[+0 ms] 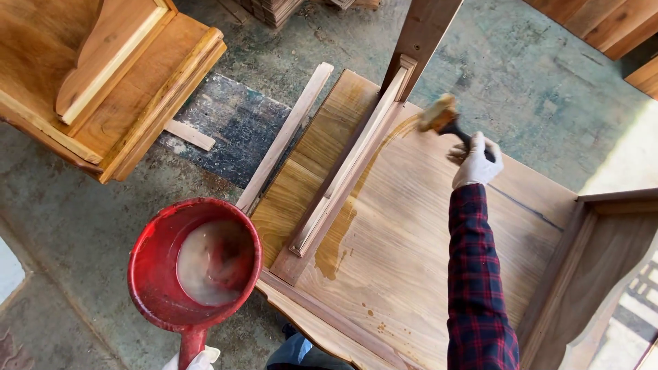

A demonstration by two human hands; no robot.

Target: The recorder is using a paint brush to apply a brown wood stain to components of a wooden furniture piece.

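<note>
A: What is gripped by the right hand point(478, 162)?
B: A brush point(442, 118) is clasped in its gloved fingers, bristles pressed on the wooden panel point(418, 240), far end.
A: And the left hand point(195, 360)?
B: The red ladle point(195, 264) of pale liquid is held by its handle, beside the panel

Second wooden furniture piece point(103, 75) far left of dark floor patch point(229, 127); small wood offcut point(188, 135) at patch's left edge.
</note>
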